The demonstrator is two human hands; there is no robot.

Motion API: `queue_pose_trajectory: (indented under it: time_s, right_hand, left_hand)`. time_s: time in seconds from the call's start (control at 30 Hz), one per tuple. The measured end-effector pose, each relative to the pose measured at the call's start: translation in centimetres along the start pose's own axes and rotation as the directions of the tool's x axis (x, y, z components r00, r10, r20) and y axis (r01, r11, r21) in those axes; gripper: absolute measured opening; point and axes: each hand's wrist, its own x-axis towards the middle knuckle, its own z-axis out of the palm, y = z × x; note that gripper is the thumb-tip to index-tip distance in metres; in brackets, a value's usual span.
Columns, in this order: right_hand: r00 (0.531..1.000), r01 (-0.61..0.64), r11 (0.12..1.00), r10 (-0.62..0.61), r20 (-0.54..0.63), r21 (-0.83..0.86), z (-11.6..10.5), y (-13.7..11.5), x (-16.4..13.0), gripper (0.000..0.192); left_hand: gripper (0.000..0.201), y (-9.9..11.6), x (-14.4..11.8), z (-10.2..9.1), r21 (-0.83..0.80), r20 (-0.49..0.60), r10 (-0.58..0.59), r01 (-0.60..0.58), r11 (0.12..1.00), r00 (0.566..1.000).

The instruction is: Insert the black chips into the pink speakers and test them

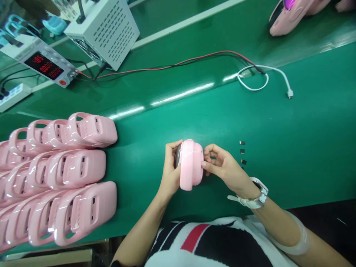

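A pink handled device point(191, 165) with glossy plastic is held up over the green table, its handle towards me. My left hand point(171, 170) is closed round its left side, where a dark panel partly shows. At the opposite side, the thumb and curled fingers of my right hand point(218, 163) come together against the casing. Whatever those fingertips hold, if anything, is hidden from view. Several small black memory cards point(242, 151) lie in a column to the right of my right hand.
Rows of similar pink devices point(91, 168) stand at left. Behind them are a power supply point(41, 61) with lit red digits and a grey vented box point(105, 33). Red and black leads run to a white cable point(253, 89). Another pink device point(289, 18) sits at top right.
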Motion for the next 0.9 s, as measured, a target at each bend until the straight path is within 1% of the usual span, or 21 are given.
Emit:
queue_pose_trajectory:
  time_s: [0.07, 0.13, 0.17, 0.2, 0.23, 0.27, 0.3, 0.33, 0.37, 0.4, 0.43, 0.47, 0.5, 0.53, 0.57, 0.6, 0.63, 0.7, 0.8, 0.87, 0.9]
  right_hand:
    - [0.999, -0.029, 0.997, 0.032, 0.037, -0.072, -1.1, -0.7, -0.1, 0.044]
    - [0.991, -0.038, 0.969, 0.067, 0.114, -0.246, -2.6, -2.3, 0.2, 0.045]
    - [0.989, -0.005, 0.932, 0.060, 0.139, -0.362, -3.1, -3.5, 0.7, 0.044]
    - [0.988, 0.059, 0.879, 0.016, 0.153, -0.474, -3.2, -4.9, 1.6, 0.044]
    - [0.983, 0.151, 0.813, -0.063, 0.172, -0.562, -2.8, -6.3, 2.8, 0.042]
    - [0.963, 0.263, 0.744, -0.165, 0.212, -0.615, -1.5, -7.7, 4.5, 0.040]
    - [0.922, 0.386, 0.673, -0.261, 0.286, -0.632, 0.6, -8.9, 6.3, 0.036]
    - [0.862, 0.505, 0.595, -0.327, 0.386, -0.625, 3.6, -9.8, 8.1, 0.032]
    - [0.783, 0.620, 0.498, -0.352, 0.512, -0.606, 7.3, -10.4, 9.9, 0.027]
    - [0.693, 0.719, 0.385, -0.334, 0.639, -0.578, 11.5, -10.6, 11.3, 0.023]
    - [0.616, 0.787, 0.231, -0.299, 0.728, -0.571, 15.8, -10.6, 12.5, 0.022]
    - [0.538, 0.836, 0.022, -0.222, 0.813, -0.548, 19.9, -10.4, 13.3, 0.031]
    - [0.481, 0.866, -0.053, -0.184, 0.857, -0.497, 23.5, -10.0, 14.0, 0.044]
    - [0.436, 0.884, -0.121, -0.129, 0.891, -0.451, 26.5, -9.5, 14.4, 0.052]
    - [0.410, 0.892, -0.177, -0.073, 0.909, -0.417, 28.6, -9.1, 14.8, 0.055]
    - [0.402, 0.892, -0.216, -0.025, 0.915, -0.397, 30.0, -8.8, 15.1, 0.050]
    - [0.410, 0.882, -0.264, 0.022, 0.912, -0.390, 30.6, -8.6, 15.3, 0.041]
    - [0.456, 0.842, -0.361, 0.080, 0.886, -0.401, 29.7, -8.9, 15.4, 0.022]
    - [0.534, 0.767, -0.472, 0.092, 0.841, -0.436, 25.5, -11.5, 14.7, 0.013]
    - [0.583, 0.723, -0.515, 0.096, 0.807, -0.461, 22.0, -13.8, 13.7, 0.012]
    - [0.611, 0.705, -0.516, 0.092, 0.787, -0.487, 20.1, -14.8, 13.1, 0.013]
  left_hand:
    - [0.038, -0.4, 0.1, 0.1, -0.026, 0.003, 0.003, -0.002, 1.000, 1.000]
    - [0.039, -0.8, 0.0, 0.2, -0.053, -0.005, 0.015, -0.015, 0.998, 1.000]
    - [0.039, -0.9, -0.2, 0.3, -0.066, -0.011, 0.024, -0.025, 0.998, 1.000]
    - [0.039, -0.9, -0.3, 0.4, -0.079, -0.015, 0.031, -0.032, 0.996, 0.999]
    - [0.039, -0.9, -0.5, 0.5, -0.088, -0.021, 0.037, -0.039, 0.995, 0.999]
    - [0.040, -0.8, -0.6, 0.5, -0.101, -0.019, 0.039, -0.041, 0.994, 0.999]
    - [0.042, -0.7, -0.6, 0.5, -0.109, -0.013, 0.031, -0.032, 0.994, 0.999]
    - [0.044, -0.6, -0.7, 0.5, -0.111, -0.006, 0.017, -0.018, 0.994, 1.000]
    - [0.047, -0.5, -0.6, 0.4, -0.114, 0.003, -0.008, 0.008, 0.993, 1.000]
    - [0.050, -0.4, -0.6, 0.4, -0.118, 0.002, -0.032, 0.032, 0.992, 0.999]
    - [0.051, -0.4, -0.6, 0.3, -0.127, -0.003, -0.054, 0.054, 0.990, 0.999]
    - [0.053, -0.5, -0.6, 0.2, -0.139, -0.011, -0.075, 0.072, 0.988, 0.997]
    - [0.054, -0.5, -0.5, 0.2, -0.155, -0.022, -0.088, 0.083, 0.984, 0.996]
    - [0.055, -0.6, -0.5, 0.1, -0.168, -0.032, -0.093, 0.087, 0.982, 0.995]
    - [0.055, -0.7, -0.5, 0.1, -0.173, -0.036, -0.095, 0.087, 0.981, 0.995]
    - [0.056, -0.8, -0.5, 0.1, -0.167, -0.031, -0.093, 0.087, 0.982, 0.995]
    - [0.056, -0.9, -0.5, 0.0, -0.157, -0.023, -0.090, 0.086, 0.984, 0.996]
    - [0.056, -1.0, -0.6, 0.1, -0.133, -0.006, -0.078, 0.076, 0.988, 0.997]
    - [0.056, -0.9, -0.7, 0.0, -0.148, -0.002, -0.066, 0.065, 0.987, 0.998]
    - [0.056, -0.8, -0.7, 0.0, -0.174, -0.002, -0.076, 0.075, 0.982, 0.997]
    - [0.056, -0.9, -0.7, -0.1, -0.184, 0.005, -0.083, 0.083, 0.979, 0.997]
